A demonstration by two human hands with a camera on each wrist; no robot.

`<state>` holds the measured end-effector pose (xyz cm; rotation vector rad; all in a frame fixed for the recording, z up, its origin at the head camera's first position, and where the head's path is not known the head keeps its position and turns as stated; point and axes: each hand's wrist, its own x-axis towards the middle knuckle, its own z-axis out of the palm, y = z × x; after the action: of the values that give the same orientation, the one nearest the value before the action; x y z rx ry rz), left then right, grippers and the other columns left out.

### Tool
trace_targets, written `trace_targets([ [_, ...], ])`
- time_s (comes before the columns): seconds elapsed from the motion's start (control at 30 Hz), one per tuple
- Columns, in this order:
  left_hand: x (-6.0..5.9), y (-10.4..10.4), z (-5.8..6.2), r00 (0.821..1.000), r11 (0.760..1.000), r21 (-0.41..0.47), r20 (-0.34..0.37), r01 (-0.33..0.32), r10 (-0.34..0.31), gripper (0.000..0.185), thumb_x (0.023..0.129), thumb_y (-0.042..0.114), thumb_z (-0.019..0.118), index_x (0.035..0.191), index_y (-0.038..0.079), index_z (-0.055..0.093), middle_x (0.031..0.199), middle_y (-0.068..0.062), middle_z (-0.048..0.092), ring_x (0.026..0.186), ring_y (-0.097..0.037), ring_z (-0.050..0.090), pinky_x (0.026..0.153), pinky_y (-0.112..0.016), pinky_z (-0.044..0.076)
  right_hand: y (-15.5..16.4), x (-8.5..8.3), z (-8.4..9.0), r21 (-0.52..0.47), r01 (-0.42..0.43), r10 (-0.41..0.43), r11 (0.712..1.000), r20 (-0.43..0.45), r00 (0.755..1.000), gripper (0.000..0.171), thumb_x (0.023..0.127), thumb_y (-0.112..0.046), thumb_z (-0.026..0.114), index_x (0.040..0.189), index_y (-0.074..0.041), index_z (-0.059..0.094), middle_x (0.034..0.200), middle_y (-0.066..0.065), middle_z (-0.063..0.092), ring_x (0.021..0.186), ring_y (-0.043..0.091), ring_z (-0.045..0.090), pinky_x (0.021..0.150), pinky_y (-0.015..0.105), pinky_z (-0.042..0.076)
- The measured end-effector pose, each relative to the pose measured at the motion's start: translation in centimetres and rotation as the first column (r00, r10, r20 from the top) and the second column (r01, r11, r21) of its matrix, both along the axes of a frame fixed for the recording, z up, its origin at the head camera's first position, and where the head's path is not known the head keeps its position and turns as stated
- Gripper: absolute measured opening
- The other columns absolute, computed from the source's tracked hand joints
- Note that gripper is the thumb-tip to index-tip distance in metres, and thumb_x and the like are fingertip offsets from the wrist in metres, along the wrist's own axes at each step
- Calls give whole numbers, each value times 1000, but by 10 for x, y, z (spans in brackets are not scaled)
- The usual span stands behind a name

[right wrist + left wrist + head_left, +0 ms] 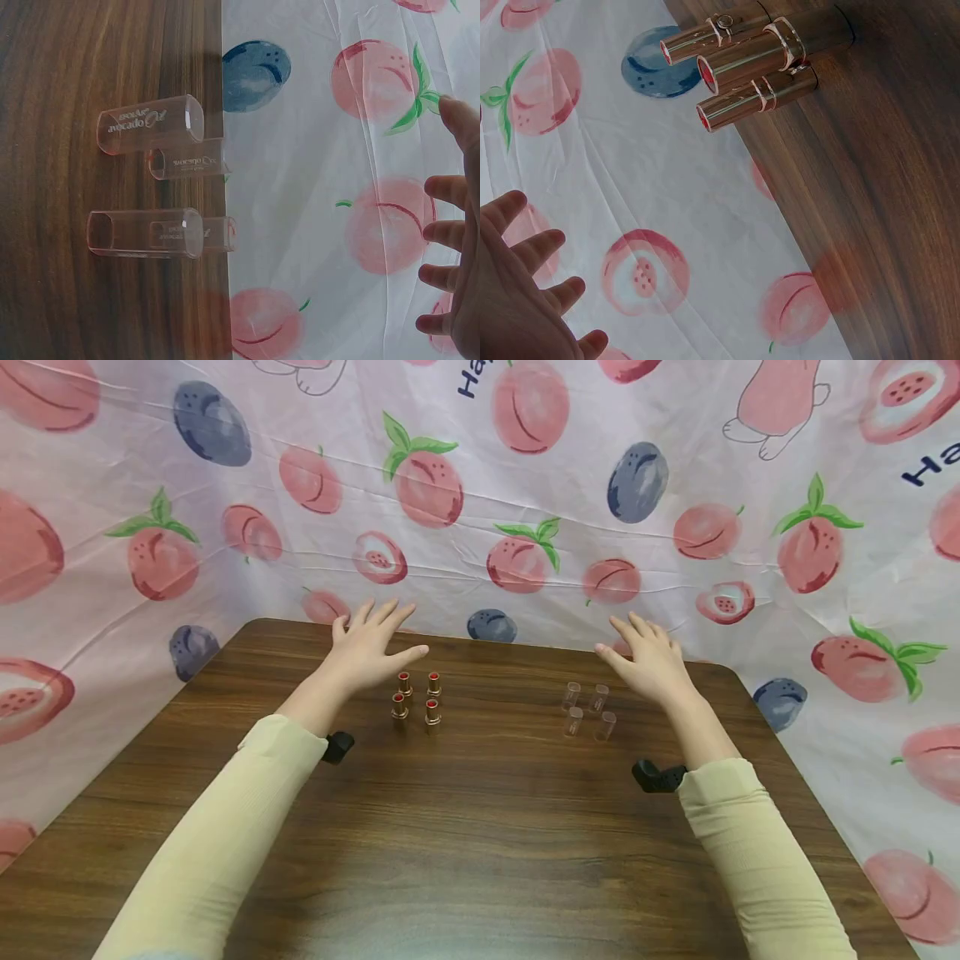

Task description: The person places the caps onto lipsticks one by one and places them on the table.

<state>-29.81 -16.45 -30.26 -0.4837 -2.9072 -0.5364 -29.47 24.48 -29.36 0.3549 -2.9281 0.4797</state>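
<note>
The person's left hand (367, 647) and right hand (651, 662) hover above the far part of the brown wooden surface (480, 827), fingers spread and gripping nothing. Just beside the left hand, four lipsticks (400, 708) stand upright in a loose square, red showing at the tops of their gold tubes, while near the right hand, well apart from them, four clear caps (573, 723) with pale lettering stand in a similar cluster. A fruit-printed cloth (480, 485) hangs behind, and pale yellow sleeves (217, 827) cover the forearms.
</note>
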Motion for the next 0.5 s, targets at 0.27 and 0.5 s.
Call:
trace_targets([
  [0.27,8,-7,-6,999,997,74,-18,34,-33,78,90,62,49,153,21,26,157,-7,18,143,-33,3,102,-66,2,2,8,-11,-41,-27,26,999,-34,999,72,96,-57,45,151,-12,31,155,19,20,139,43,13,105,65,8],
  [0.5,14,-19,-14,997,984,161,-33,79,-75,77,90,53,59,151,16,31,155,-10,23,142,-34,10,100,-64,8,2,16,-23,-91,-64,57,994,-71,996,70,95,-54,48,148,-9,36,153,15,28,141,35,14,105,63,8],
])
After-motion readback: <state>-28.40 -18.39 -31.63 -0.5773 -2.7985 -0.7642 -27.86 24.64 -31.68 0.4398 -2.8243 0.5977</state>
